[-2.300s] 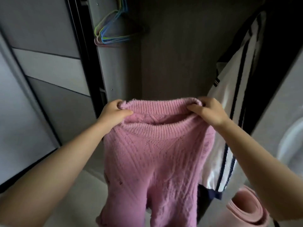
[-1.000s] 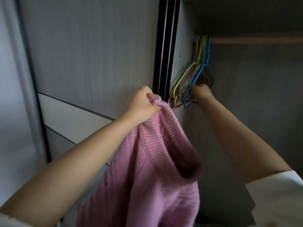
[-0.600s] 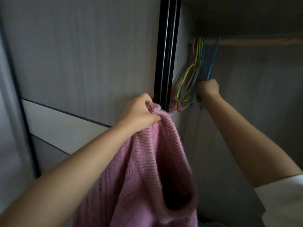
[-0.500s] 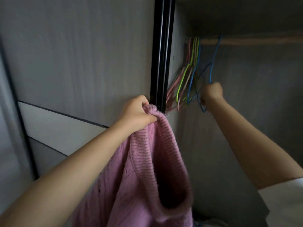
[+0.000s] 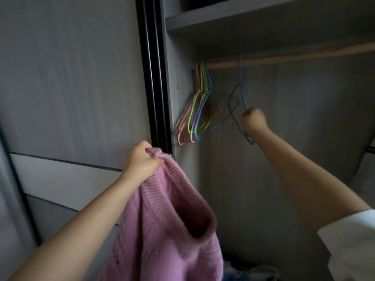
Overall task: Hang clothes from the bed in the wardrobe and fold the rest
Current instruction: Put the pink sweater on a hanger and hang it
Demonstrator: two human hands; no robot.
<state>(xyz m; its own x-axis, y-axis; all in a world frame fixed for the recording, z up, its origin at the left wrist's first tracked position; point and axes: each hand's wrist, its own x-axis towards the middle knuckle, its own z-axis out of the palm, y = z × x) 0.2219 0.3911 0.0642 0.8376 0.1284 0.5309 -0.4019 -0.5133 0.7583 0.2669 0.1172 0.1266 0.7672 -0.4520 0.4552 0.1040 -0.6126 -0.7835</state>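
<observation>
The wardrobe [image 5: 284, 138] stands open in front of both hands, its grey interior dim, with a shelf [image 5: 263, 19] overhead and a pale wooden rail [image 5: 304, 57] running just beneath it, above the right hand. To the left of the left hand is the grey sliding door [image 5: 71, 78], and its black track edge [image 5: 154, 74] rises straight up from just behind that hand's knuckles.

Hanging down from the left hand is a pink knitted sweater [image 5: 168, 240]. The ribbed neckline gapes open below and to the right of the hand, and the body of the knit drops out of sight at the bottom edge. The left hand [image 5: 141, 159] has its fingers curled tight around a bunched bit of the collar rib.

Between the two hands, higher up, a cluster of thin wire hangers [image 5: 197, 110] in pink, green and blue hangs from the left end of the rail, close against the wardrobe's side wall.

The right hand [image 5: 253, 120] is raised well inside the wardrobe, fist closed around a single blue wire hanger [image 5: 241, 92]. The hook reaches up to the rail directly above the hand; I cannot tell whether it rests on it. A white sleeve [image 5: 349, 236] covers the right upper arm. Below the right arm, on the wardrobe floor, lies a heap of pale and blue fabric [image 5: 249, 272], too dark to make out.
</observation>
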